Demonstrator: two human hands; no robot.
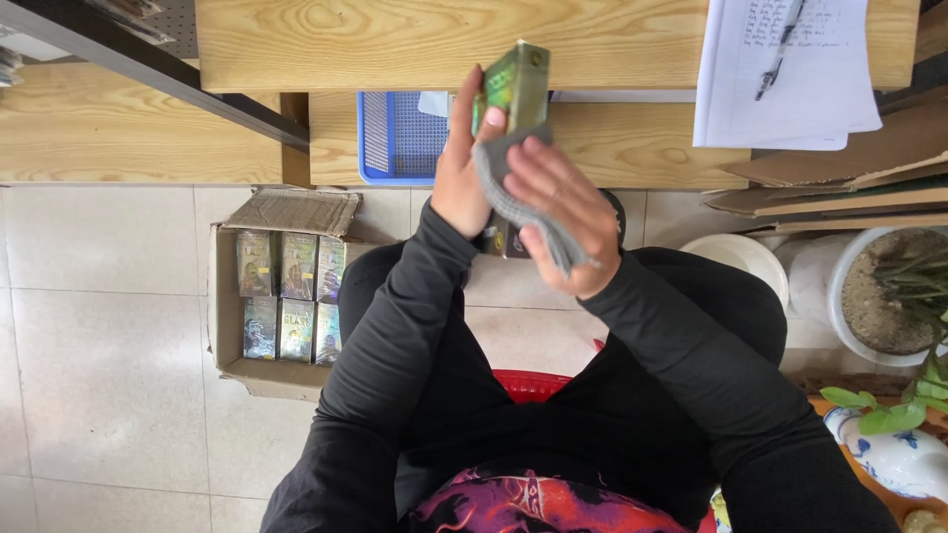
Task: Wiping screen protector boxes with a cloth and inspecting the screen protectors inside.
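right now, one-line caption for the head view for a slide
Left hand holds up a green box while right hand presses a grey cloth against it.

A wooden bench point(632, 148) carries a blue basket point(395, 138); the higher shelf point(444, 39) holds papers point(790, 89) with a pen point(780, 49). On the tiled floor point(99, 345) sits an open cardboard box point(225, 316) and two white pots point(839, 286).

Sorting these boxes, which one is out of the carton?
The green box in the left hand, wiped with a grey cloth; the others sit in the carton.
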